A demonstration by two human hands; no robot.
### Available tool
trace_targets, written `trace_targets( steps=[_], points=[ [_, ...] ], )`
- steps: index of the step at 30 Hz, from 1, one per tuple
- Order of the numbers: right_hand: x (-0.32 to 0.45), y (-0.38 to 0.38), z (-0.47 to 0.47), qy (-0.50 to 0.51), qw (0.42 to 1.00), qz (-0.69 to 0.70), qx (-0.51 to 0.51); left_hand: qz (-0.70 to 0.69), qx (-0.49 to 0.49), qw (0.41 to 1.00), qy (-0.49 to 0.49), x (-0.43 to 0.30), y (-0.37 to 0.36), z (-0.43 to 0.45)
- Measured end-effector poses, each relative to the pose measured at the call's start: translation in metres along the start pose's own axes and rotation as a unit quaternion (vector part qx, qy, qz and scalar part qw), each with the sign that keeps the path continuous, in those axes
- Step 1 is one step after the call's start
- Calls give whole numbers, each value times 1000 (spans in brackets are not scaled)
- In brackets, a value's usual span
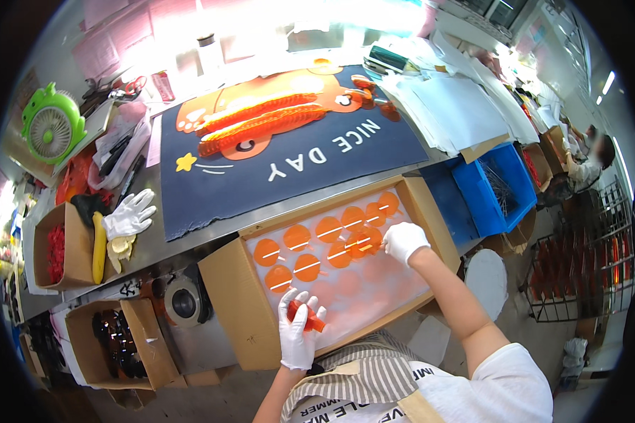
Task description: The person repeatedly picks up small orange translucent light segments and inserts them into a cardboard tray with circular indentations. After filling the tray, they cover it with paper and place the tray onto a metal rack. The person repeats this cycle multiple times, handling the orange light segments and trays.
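An open cardboard box point(426, 211) stands before me, lined with a pale translucent sheet. Round orange translucent discs point(307, 267), each with a small tab, lie on the sheet in rough rows; more show faintly beneath it. My left hand point(299, 330), in a white glove, is closed around a small stack of orange-red pieces near the box's front left. My right hand point(405, 243), also gloved in white, is over the right part of the box beside the discs, its fingertips pinched at a disc's edge. Whether it grips that disc is hard to tell.
Behind the box, two long rows of orange discs point(264, 124) lie on a dark printed mat point(307, 174). Blue bins point(500, 190) and stacked papers point(450, 111) are at right. A spare white glove point(129, 214), a banana and small cardboard boxes are at left. Another person works far right.
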State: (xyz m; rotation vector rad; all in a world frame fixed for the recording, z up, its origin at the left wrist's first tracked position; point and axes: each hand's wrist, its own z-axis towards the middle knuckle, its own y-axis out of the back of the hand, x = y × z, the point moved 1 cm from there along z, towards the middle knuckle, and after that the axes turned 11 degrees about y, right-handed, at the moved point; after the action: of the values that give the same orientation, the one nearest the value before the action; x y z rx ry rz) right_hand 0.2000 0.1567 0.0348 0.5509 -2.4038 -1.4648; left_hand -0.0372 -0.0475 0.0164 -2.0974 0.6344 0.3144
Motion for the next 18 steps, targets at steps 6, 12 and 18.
trace_targets(
  steps=[6,12,18],
  points=[
    [-5,6,-30,-13,999,-35,11,63,-47,994,-74,11,-31,28],
    [92,-18,-47,229,890,391,47,104,-34,981,-159,28,-31,41],
    [104,-9,-55,177,900,394,60,102,-74,985,-119,10,-14,29]
  ],
)
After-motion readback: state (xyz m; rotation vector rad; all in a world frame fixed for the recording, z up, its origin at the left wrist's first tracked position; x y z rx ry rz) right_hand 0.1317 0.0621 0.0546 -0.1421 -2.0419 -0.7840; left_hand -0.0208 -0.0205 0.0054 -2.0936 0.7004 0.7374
